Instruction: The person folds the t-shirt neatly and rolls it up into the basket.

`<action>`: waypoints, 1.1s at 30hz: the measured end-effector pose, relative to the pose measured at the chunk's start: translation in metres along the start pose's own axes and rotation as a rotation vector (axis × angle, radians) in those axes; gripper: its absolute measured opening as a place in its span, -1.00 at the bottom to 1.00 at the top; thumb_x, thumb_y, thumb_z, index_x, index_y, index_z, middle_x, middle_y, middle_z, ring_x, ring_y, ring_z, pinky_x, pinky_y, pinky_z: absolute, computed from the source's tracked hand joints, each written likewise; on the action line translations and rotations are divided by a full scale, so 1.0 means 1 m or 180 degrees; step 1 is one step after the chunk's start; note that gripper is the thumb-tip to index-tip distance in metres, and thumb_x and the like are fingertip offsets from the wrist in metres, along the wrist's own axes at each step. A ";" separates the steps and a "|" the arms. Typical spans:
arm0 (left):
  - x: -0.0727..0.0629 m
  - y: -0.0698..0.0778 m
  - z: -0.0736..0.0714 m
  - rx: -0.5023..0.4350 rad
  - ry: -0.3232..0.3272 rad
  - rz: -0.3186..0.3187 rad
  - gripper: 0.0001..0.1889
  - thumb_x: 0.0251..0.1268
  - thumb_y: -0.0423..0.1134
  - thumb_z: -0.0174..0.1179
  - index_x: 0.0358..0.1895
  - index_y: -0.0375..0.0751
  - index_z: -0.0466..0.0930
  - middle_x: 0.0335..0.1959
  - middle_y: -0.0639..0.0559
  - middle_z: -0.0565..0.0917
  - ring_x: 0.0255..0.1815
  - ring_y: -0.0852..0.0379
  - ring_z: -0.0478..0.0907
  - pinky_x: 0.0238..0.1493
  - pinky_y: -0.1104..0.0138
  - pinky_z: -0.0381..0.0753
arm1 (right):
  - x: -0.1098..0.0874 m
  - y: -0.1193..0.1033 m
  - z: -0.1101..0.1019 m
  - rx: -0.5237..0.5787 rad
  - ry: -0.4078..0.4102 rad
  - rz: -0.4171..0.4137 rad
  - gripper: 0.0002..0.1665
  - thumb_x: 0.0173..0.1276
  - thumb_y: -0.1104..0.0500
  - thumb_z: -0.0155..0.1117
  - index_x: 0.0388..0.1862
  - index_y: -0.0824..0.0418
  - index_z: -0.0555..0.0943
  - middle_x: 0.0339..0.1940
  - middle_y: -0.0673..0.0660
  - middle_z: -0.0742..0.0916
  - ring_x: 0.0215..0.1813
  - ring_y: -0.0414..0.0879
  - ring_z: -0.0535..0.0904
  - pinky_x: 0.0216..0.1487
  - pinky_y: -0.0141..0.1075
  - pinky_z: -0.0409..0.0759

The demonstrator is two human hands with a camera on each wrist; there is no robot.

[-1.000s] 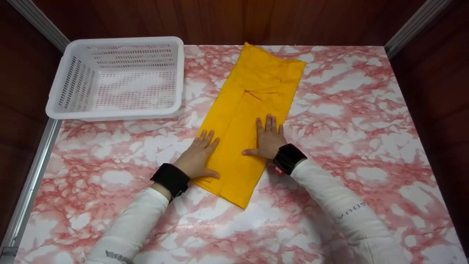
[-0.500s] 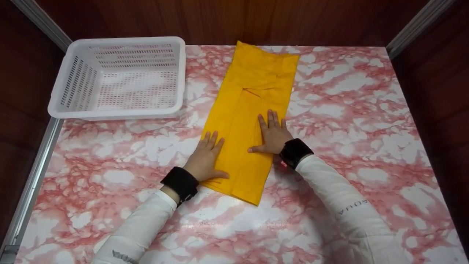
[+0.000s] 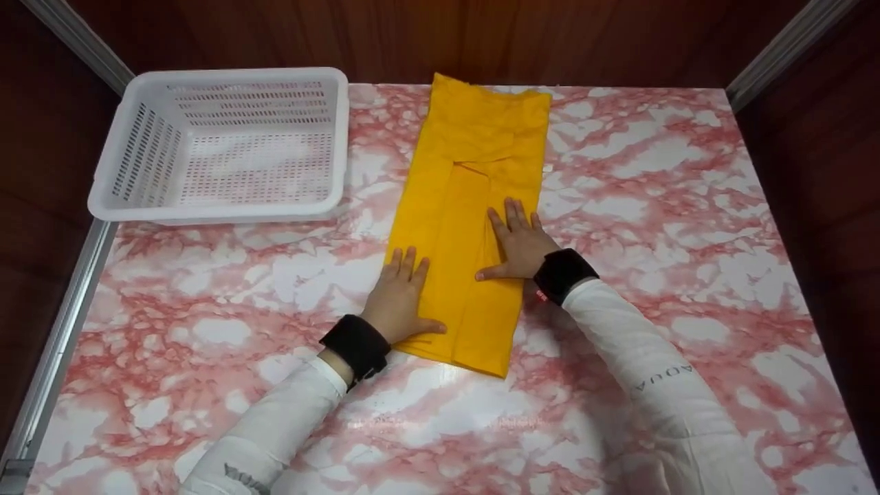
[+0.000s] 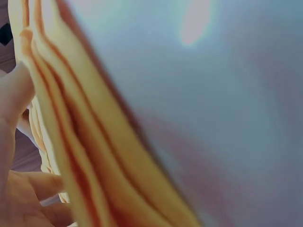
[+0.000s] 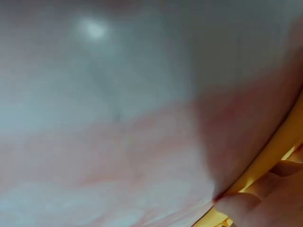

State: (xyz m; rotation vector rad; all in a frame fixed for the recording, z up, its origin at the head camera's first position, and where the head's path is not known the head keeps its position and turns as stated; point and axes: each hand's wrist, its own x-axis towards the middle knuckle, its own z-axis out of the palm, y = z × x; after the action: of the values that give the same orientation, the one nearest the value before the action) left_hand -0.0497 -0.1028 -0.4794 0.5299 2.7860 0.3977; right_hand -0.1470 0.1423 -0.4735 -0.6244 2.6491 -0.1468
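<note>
A long yellow folded cloth (image 3: 467,227) lies on the table, its far end at the back edge and a crosswise fold line in its upper half. My left hand (image 3: 397,299) rests on its left edge near the front, fingers spread, thumb over the cloth. On the right edge, a little farther back, lies my right hand (image 3: 519,247), also with spread fingers. The left wrist view shows several stacked layers of the cloth (image 4: 94,123) beside the fingers (image 4: 40,184). In the right wrist view, fingers (image 5: 236,205) touch the cloth's edge (image 5: 279,137).
A white perforated plastic basket (image 3: 337,151) stands at the back left, apart from the cloth. The table (image 3: 653,227) has a red and white marbled top. Dark wooden panels (image 3: 385,41) rise behind it and at both sides.
The cloth has turned counterclockwise: its far end shifted left, its near end right, so it lies straighter. Both hands moved rightward with it, the right one also slightly farther back.
</note>
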 end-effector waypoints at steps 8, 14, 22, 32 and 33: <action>0.007 0.012 0.001 0.0347 0.0024 -0.0081 0.23 -0.18 0.51 0.17 0.46 -0.32 0.03 0.48 -0.35 -0.02 0.49 -0.30 -0.12 0.46 0.04 -0.06 | 0.001 0.008 -0.006 -0.0068 -0.0014 -0.0036 0.45 -0.04 -0.57 0.16 0.54 0.19 -0.25 0.51 0.39 -0.24 0.53 0.21 -0.37 0.46 0.13 -0.22; 0.011 0.021 0.002 0.0438 0.0002 -0.0176 0.23 -0.18 0.53 0.15 0.46 -0.31 0.02 0.47 -0.35 0.00 0.49 -0.29 -0.10 0.45 0.05 0.01 | 0.006 0.017 -0.008 -0.0151 -0.0055 -0.0101 0.47 -0.07 -0.61 0.12 0.54 0.15 -0.28 0.51 0.38 -0.23 0.53 0.21 -0.37 0.45 0.14 -0.20; 0.014 0.032 0.003 0.0555 -0.0001 -0.0297 0.23 -0.19 0.55 0.13 0.46 -0.28 0.03 0.48 -0.33 0.01 0.47 -0.30 -0.04 0.39 0.03 0.16 | 0.008 0.024 -0.013 -0.0252 0.0010 -0.0236 0.44 -0.06 -0.57 0.18 0.54 0.16 -0.21 0.51 0.39 -0.17 0.54 0.21 -0.30 0.45 0.13 -0.15; 0.019 0.040 0.005 0.0687 -0.0038 -0.0367 0.26 -0.19 0.60 0.05 0.47 -0.29 -0.01 0.47 -0.35 0.00 0.47 -0.30 -0.03 0.38 0.02 0.18 | 0.013 0.034 -0.015 -0.0229 -0.0031 -0.0302 0.46 -0.07 -0.57 0.20 0.54 0.14 -0.24 0.52 0.36 -0.21 0.54 0.16 -0.33 0.47 0.09 -0.20; 0.020 0.041 0.006 0.0705 -0.0041 -0.0374 0.26 -0.19 0.60 0.04 0.47 -0.29 -0.01 0.47 -0.36 0.01 0.47 -0.31 -0.03 0.37 0.01 0.19 | 0.013 0.034 -0.015 -0.0235 -0.0030 -0.0308 0.46 -0.07 -0.56 0.20 0.54 0.15 -0.24 0.52 0.35 -0.21 0.54 0.16 -0.34 0.47 0.09 -0.20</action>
State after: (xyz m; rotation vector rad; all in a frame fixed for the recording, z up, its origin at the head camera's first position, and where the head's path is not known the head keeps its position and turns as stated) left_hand -0.0528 -0.0571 -0.4760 0.4110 2.8480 0.0601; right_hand -0.1781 0.1673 -0.4709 -0.7759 2.6262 -0.0739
